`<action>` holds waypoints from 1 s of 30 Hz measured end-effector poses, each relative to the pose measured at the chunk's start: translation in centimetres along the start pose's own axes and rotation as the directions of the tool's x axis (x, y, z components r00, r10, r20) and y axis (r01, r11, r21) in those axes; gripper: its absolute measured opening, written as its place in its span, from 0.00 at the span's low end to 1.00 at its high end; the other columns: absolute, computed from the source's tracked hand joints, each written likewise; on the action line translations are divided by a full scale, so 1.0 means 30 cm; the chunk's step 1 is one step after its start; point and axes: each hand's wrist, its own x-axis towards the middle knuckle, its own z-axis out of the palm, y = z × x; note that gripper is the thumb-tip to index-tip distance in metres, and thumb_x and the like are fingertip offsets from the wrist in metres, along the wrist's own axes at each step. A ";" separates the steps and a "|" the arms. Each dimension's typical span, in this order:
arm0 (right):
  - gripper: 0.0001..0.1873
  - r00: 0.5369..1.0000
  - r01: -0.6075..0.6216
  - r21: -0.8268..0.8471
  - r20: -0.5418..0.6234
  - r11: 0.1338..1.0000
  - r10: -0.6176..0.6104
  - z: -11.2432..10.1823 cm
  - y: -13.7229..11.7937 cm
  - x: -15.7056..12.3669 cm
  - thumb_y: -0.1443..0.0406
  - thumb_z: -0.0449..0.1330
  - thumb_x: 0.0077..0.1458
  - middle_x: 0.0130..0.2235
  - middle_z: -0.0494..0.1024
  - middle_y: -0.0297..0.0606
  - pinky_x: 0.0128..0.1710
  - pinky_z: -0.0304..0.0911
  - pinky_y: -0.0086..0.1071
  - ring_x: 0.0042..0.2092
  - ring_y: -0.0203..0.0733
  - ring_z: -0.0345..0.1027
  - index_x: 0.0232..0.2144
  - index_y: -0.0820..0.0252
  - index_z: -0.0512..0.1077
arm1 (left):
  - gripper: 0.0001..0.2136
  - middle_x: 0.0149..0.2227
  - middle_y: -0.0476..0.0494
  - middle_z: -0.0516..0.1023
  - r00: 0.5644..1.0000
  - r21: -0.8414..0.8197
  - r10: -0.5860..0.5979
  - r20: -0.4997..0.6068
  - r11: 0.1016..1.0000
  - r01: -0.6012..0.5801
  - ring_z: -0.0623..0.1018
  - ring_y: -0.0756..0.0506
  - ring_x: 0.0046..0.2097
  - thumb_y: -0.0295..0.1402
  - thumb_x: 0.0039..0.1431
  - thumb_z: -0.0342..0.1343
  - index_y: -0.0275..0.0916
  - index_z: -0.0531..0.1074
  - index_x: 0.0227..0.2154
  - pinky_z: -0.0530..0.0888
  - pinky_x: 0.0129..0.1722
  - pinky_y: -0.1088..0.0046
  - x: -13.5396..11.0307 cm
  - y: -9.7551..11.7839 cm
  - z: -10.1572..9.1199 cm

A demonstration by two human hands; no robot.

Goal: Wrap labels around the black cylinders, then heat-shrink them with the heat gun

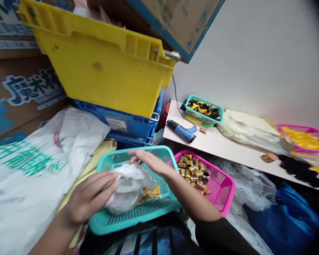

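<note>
A translucent white plastic bag (130, 191) lies partly inside a turquoise plastic basket (159, 205) in front of me. My left hand (91, 198) pinches the bag's gathered edge between thumb and fingers. Above the bag and the basket's far side, my right hand (150, 162) reaches in from the right with its fingers stretched out and nothing in its grip; whether a fingertip touches the bag I cannot tell. Small yellow wrapper pieces (155, 192) lie on the basket floor beside the bag.
Right of the turquoise basket sits a pink basket (230, 186) holding many small yellow-brown cylinders. A heat gun (182, 131) and another turquoise basket (204, 109) stand on the white table (223, 143). A yellow crate (103, 67) rises ahead; a large white sack (23, 184) fills the left.
</note>
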 end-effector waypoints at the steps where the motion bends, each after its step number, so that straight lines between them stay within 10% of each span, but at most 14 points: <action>1: 0.24 0.993 -0.052 0.104 0.111 0.993 0.040 0.013 -0.014 0.017 0.48 0.55 0.58 0.38 0.77 0.38 0.42 0.64 0.32 0.38 0.36 0.69 0.44 0.60 0.74 | 0.24 0.45 0.38 0.78 0.997 0.009 0.079 -0.016 0.997 -0.079 0.76 0.41 0.51 0.21 0.60 0.54 0.39 0.64 0.59 0.77 0.49 0.63 0.025 0.007 0.003; 9: 0.22 0.961 -0.215 0.245 0.223 0.945 0.161 0.047 -0.029 0.023 0.49 0.65 0.49 0.25 0.65 0.27 0.18 0.47 0.21 0.23 0.26 0.54 0.33 0.62 0.68 | 0.10 0.41 0.40 0.77 0.991 0.106 0.135 0.016 0.985 -0.136 0.77 0.43 0.49 0.27 0.62 0.53 0.39 0.73 0.45 0.79 0.47 0.64 0.024 -0.012 0.014; 16: 0.27 0.884 -0.275 0.077 0.412 0.958 0.220 0.032 -0.030 0.010 0.45 0.62 0.51 0.33 0.69 0.32 0.25 0.56 0.22 0.29 0.28 0.60 0.42 0.61 0.69 | 0.05 0.42 0.37 0.78 0.981 0.131 0.192 0.012 0.973 -0.192 0.76 0.43 0.48 0.23 0.62 0.51 0.35 0.72 0.35 0.80 0.44 0.64 0.060 0.013 0.032; 19: 0.26 0.879 -0.293 0.246 0.449 0.924 0.159 0.038 -0.018 0.019 0.48 0.66 0.47 0.33 0.71 0.33 0.29 0.58 0.23 0.31 0.29 0.62 0.37 0.63 0.71 | 0.06 0.42 0.37 0.79 0.983 0.128 0.182 0.017 0.975 -0.183 0.76 0.43 0.49 0.24 0.63 0.51 0.34 0.73 0.38 0.80 0.45 0.65 0.069 0.020 0.028; 25: 0.21 0.986 -0.077 0.434 -0.101 0.897 0.134 -0.019 0.033 -0.003 0.52 0.68 0.43 0.27 0.69 0.30 0.28 0.53 0.25 0.27 0.29 0.58 0.28 0.61 0.67 | 0.17 0.48 0.36 0.78 1.000 0.086 0.007 0.017 0.996 -0.008 0.75 0.42 0.54 0.21 0.56 0.59 0.34 0.70 0.50 0.78 0.48 0.64 -0.011 0.010 0.022; 30: 0.20 0.789 -0.266 -0.174 -0.604 0.948 0.110 -0.218 0.229 -0.174 0.49 0.60 0.49 0.28 0.71 0.35 0.36 0.57 0.31 0.33 0.38 0.63 0.26 0.61 0.70 | 0.07 0.39 0.43 0.78 0.854 0.252 -0.518 -0.045 0.822 0.511 0.76 0.41 0.46 0.24 0.60 0.56 0.41 0.74 0.39 0.73 0.46 0.56 -0.305 0.026 -0.063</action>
